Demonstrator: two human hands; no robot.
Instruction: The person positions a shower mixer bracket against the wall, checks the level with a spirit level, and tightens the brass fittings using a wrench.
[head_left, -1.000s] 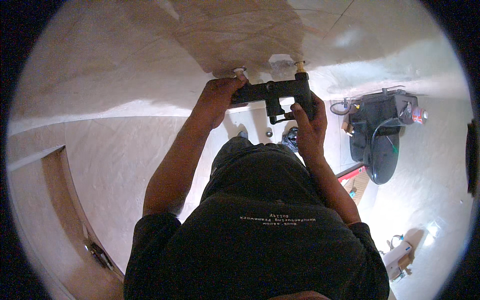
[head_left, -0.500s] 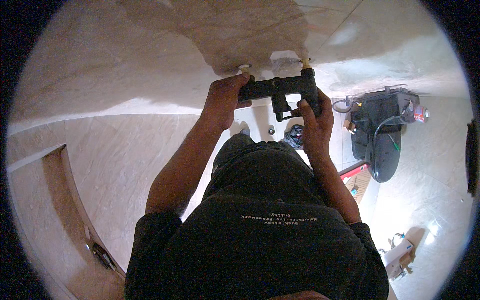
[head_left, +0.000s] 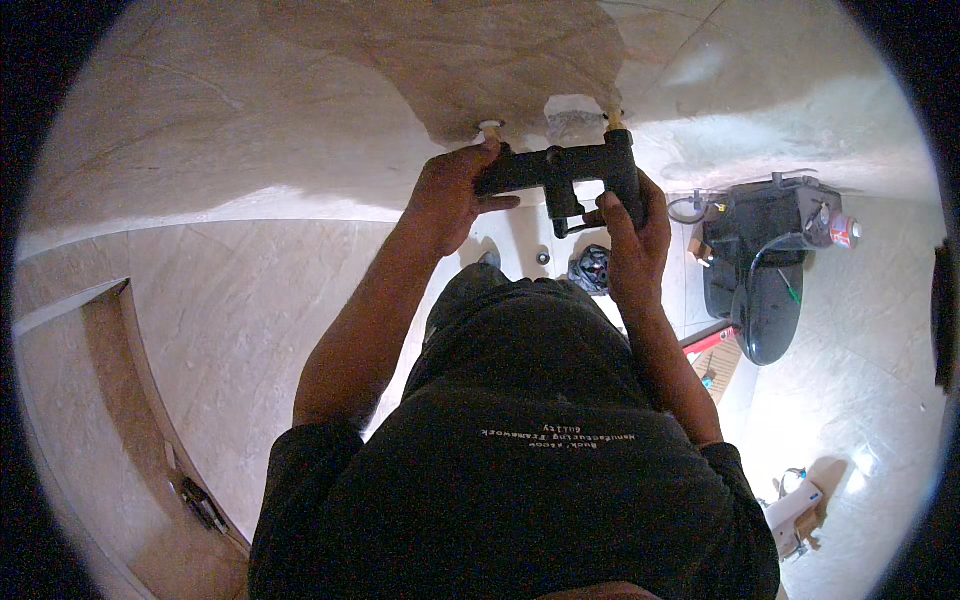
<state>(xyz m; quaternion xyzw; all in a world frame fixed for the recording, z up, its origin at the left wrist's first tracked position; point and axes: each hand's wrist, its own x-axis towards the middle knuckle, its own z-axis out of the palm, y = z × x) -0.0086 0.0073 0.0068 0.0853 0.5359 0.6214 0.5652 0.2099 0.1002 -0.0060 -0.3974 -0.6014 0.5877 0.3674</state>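
Both my hands hold a black wall mixer tap (head_left: 585,160) up against the wet tiled wall. My left hand (head_left: 447,195) grips its left end, thumb on top and a finger stretched out beneath. My right hand (head_left: 640,235) is wrapped round the right end, near the lever. A brass fitting (head_left: 615,121) sticks out of the wall and meets the tap's right end. Another fitting (head_left: 490,131) shows at the wall above my left thumb; whether the tap touches it is hidden by my left hand.
A black toilet (head_left: 770,280) stands at the right, with a bottle (head_left: 843,231) on its tank. A dark plastic bag (head_left: 590,270) and a round drain (head_left: 543,258) are on the floor below. Tools (head_left: 203,505) lie in a wall niche (head_left: 150,420) at the left.
The tap's right end has risen slightly toward the wall, tilting the tap a little. A finger of my left hand now stretches out further beneath it.
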